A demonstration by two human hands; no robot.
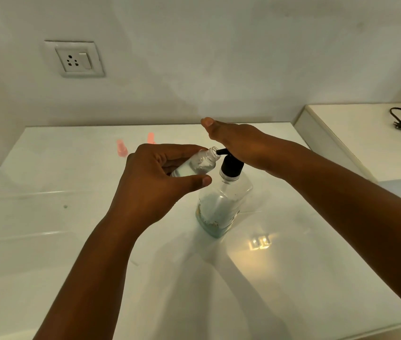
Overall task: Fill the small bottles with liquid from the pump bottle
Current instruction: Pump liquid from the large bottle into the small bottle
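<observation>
Fingers [194, 180] of the left hand [155, 182] grip a small bottle [194, 163], tilted so its open neck meets the black spout of the pump bottle [221, 207] standing on the white worktop [72, 241]. Flat and open, the right hand [238, 141] rests on the pump head. Filling looks under way; the next press calls for a steady neck at the spout. Two pink caps [122, 148] lie behind.
</observation>
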